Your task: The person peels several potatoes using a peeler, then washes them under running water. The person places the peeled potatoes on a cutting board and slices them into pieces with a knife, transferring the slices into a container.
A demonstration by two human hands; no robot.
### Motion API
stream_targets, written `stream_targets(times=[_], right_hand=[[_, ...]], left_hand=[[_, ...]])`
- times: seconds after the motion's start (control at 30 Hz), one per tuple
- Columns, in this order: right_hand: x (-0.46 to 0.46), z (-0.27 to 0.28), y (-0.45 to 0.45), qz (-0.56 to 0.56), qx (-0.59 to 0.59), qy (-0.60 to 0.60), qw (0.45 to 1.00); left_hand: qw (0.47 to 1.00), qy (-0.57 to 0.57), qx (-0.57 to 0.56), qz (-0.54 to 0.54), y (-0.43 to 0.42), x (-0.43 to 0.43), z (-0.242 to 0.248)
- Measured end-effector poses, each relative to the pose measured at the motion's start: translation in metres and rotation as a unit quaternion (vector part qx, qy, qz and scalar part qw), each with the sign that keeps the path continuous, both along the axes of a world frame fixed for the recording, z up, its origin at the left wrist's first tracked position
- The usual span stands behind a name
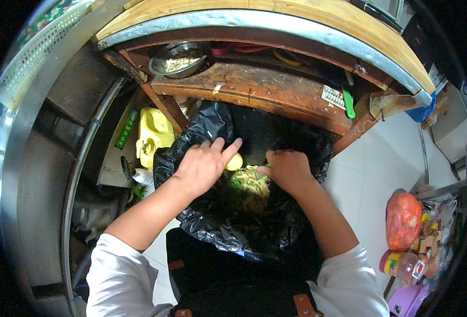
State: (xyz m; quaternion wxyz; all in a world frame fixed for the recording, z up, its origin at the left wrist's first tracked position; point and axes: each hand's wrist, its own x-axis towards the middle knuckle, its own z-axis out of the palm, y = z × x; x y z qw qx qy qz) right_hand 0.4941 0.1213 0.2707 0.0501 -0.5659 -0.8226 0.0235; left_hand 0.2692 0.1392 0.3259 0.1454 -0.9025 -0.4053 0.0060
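My left hand (203, 164) holds a pale yellow peeled vegetable (234, 162), probably a potato, over a bin lined with a black plastic bag (213, 228). My right hand (291, 168) is closed just across from it, level with the bag's opening. A bit of green shows by its thumb, seemingly part of a small tool that the fingers mostly hide. Below and between the hands, pale and green vegetable scraps (251, 181) lie inside the bag.
Ahead is a wooden shelf (249, 85) under a worktop (257, 10). It bears a metal bowl (174, 71) of pale pieces, a white grater (332, 96) and a green-handled tool (348, 104). A yellow plastic container (154, 132) stands left; an orange bag (403, 222) and bottle (406, 265) sit right.
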Motion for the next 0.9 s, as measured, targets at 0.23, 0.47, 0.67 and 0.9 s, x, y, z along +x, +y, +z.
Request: stream_targets(times=[0.23, 0.47, 0.67, 0.9], right_hand=[[0.016, -0.005, -0.007, 0.002, -0.051, 0.088, 0.995], [0.019, 0.002, -0.017, 0.092, -0.017, 0.138, 0.986], [0.023, 0.003, -0.020, 0.087, -0.033, 0.126, 0.988], [0.013, 0.017, -0.029, 0.023, -0.039, 0.117, 0.992]], left_hand=[[0.958, -0.235, 0.156, 0.050, -0.042, -0.069, 0.132], [0.764, -0.138, 0.472, 0.418, -0.157, -0.255, 0.318], [0.721, -0.013, 0.016, 0.693, -0.226, -0.404, 0.323], [0.773, -0.035, 0.443, 0.454, -0.204, -0.336, 0.276]])
